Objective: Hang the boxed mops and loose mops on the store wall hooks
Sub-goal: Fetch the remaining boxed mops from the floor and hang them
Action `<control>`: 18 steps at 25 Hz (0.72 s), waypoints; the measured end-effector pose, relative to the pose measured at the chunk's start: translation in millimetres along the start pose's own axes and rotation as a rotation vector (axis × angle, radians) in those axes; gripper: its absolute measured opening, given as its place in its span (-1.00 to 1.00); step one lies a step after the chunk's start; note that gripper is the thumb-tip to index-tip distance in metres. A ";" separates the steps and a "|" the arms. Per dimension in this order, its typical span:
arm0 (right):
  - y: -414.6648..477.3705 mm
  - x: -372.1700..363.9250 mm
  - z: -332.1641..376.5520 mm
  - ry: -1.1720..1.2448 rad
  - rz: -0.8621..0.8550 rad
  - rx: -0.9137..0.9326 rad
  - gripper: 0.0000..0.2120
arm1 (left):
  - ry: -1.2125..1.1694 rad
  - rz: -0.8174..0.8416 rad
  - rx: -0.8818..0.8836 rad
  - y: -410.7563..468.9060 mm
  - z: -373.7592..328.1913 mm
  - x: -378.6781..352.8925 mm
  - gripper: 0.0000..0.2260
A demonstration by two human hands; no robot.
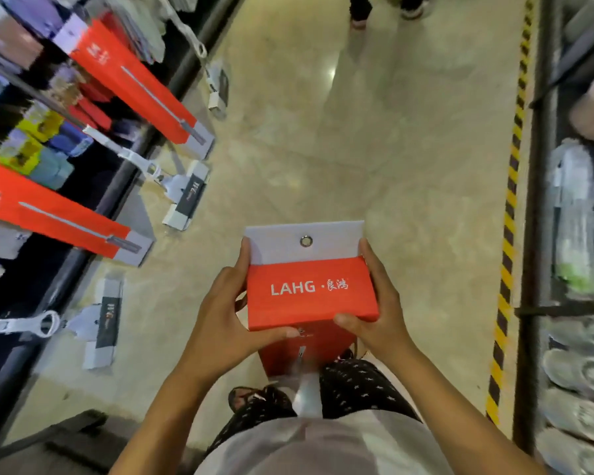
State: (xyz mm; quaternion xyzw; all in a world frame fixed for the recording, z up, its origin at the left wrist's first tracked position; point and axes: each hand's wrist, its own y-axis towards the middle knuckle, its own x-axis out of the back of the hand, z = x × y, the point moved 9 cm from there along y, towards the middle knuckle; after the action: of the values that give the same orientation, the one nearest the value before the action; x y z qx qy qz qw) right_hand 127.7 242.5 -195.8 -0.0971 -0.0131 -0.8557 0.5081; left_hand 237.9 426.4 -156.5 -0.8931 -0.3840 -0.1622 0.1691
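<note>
Two-handed hold on the top end of a red boxed mop (309,296), upright in mid-aisle above the floor (357,149), well apart from the hung boxed mops (134,84) at left. Left hand (220,313) curled round the left edge, thumb along the near rim; right hand (378,313) curled round the right edge, thumb on the near corner. Grey flap (275,245) uppermost, metal eyelet (306,241) in its middle, uncovered by either hand.

Could miss the hook: small eyelet, and hooks lost in the blur at left, so cannot tell a free one. Could knock the hung boxed mops or the loose mops (182,193) beside them while swinging so long a box across. Could catch the low end, half hidden by the legs (357,382), on the floor.

Reads "LAHG" in white capitals on the red face, then a dot and the characters 良鸿. Print on the hung boxed mops and on the loose mops' dark labels too smeared to read.
</note>
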 end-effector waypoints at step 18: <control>-41.3 346.7 -22.4 -0.038 -0.548 -0.061 0.00 | 0.014 0.456 -0.322 147.9 -200.7 -295.7 0.13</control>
State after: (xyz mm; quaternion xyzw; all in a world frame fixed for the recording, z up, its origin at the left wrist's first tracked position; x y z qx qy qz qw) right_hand -72.9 -40.8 -152.4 -0.1213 -0.0226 -0.9592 0.2542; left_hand 122.4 58.4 -128.2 -0.9707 -0.1411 -0.1849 0.0597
